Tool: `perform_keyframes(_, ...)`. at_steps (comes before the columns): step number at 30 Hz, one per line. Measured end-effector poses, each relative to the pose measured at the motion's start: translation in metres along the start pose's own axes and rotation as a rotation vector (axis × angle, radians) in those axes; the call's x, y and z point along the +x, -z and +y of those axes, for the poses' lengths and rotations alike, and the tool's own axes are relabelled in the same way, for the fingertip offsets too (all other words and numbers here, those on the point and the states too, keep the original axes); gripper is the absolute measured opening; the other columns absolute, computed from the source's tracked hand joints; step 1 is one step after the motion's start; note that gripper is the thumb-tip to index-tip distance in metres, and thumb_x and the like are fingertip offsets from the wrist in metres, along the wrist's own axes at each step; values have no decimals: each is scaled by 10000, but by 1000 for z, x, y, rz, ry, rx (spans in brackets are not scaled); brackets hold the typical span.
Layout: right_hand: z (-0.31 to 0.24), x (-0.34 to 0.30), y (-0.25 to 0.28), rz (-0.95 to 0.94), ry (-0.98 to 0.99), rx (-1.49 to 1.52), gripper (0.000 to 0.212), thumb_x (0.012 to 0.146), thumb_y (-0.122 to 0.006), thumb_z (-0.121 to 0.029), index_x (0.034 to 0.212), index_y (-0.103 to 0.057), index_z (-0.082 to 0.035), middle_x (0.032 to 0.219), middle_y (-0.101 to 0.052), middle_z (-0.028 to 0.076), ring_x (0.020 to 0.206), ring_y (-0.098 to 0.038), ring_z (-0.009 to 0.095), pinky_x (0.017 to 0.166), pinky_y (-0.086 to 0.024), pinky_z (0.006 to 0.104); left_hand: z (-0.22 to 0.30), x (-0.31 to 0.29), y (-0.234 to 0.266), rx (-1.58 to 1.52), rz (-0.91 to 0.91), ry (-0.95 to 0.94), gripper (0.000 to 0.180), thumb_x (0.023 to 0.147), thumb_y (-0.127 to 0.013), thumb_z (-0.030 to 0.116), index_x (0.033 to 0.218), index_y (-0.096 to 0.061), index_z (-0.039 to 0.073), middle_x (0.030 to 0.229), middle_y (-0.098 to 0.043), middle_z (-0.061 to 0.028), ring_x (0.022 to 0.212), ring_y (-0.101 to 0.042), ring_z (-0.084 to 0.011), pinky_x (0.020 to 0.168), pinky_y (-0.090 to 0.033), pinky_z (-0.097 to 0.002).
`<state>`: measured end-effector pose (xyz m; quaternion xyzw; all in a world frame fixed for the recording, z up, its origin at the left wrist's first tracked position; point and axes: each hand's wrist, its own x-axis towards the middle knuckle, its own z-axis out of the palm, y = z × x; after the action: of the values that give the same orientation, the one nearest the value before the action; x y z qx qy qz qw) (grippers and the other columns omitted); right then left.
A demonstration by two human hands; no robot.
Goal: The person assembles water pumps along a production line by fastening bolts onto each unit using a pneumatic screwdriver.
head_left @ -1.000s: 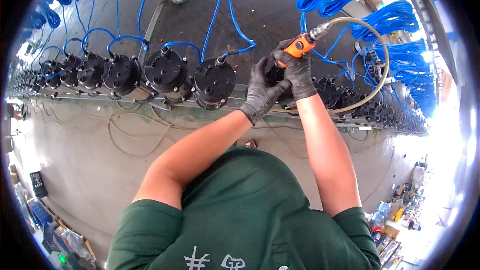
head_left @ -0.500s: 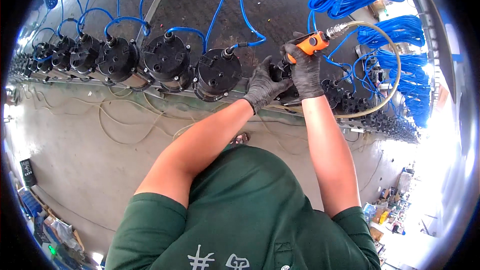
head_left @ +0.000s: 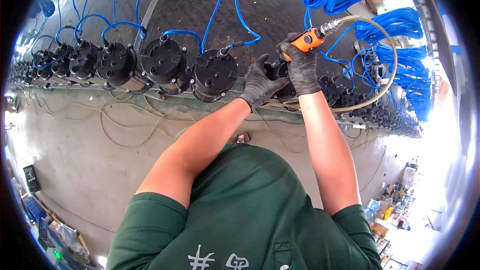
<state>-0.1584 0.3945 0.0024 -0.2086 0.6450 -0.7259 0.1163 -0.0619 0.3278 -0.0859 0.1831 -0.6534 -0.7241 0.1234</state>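
Observation:
My right hand, in a dark grey glove, is closed around an orange air gun. A metal coupling joins the gun to a clear hose, which loops round to the right and back under my wrist. Its narrow tip points down and left at the top of a black-capped cylinder, like a submersible pump. Against the left side of that cylinder, my gloved left hand grips with thumb and fingers. The hands cover much of the cylinder. Left of my left hand stands another black-capped cylinder with a blue cable.
A long row of such cylinders, one of them here, runs along the bench edge both ways. Coiled blue cables hang at the right. The dark bench top lies beyond; loose pale hoses trail over the floor.
The whole view has shifted slightly, moving the cylinders a little left. Both hands keep their hold, and the gun's tip stays at the same cylinder.

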Motion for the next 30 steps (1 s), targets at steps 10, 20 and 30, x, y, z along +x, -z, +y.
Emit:
perform_keyframes(10, -84, -19, 54, 94, -55, 304, 253, 815, -766, -229, 953, -671, -39, 861, -698, 100, 830, -688, 264, 826, -548, 446, -73, 13, -7, -284, -92, -67, 1087, 685, -926, 218, 1513, -259, -10, 1364, -534, -159, 1270, -533, -270, 1122, -430, -402)
perform_keyframes(20, -17, -60, 199, 104, -213, 722, 398, 851, -754, -314, 1110, -594, -57, 818, -498, 28, 786, -532, 217, 1002, -504, 535, -73, 1, 6, 687, -139, -309, 1091, 578, -908, 307, 1478, -351, 40, 1411, -457, -214, 1297, -484, -401, 1121, -424, -445)
perform_keyframes(30, 3, -58, 215, 28, -166, 888, 450, 865, -770, -355, 1141, -592, -48, 923, -594, 59, 883, -610, 255, 992, -521, 552, -53, -19, 12, 614, -49, -366, 825, 702, -810, 195, 1439, -453, 100, 1413, -448, -231, 1329, -428, -426, 1121, -382, -512)
